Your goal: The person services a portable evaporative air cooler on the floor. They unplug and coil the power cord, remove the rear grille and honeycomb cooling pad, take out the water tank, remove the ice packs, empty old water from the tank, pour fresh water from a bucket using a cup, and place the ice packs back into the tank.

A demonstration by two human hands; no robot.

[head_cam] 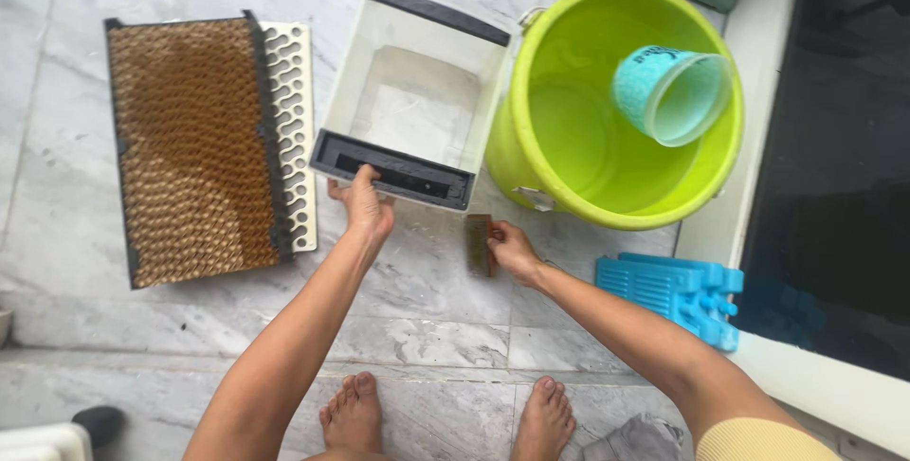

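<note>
The white tub [417,91] stands on the wet stone floor [427,328], and it looks empty inside. The left hand [365,205] holds the tub's near dark rim, fingers curled over it. The right hand [512,251] is closed on a small brush [480,244], just in front of the tub. The brush is not in the tub, so I think the scrubbing is not going on right now. Right of the tub is a green bucket [569,186] with a blue cup [671,93] in it. Left of the tub lies a brown pad [190,148].
</note>
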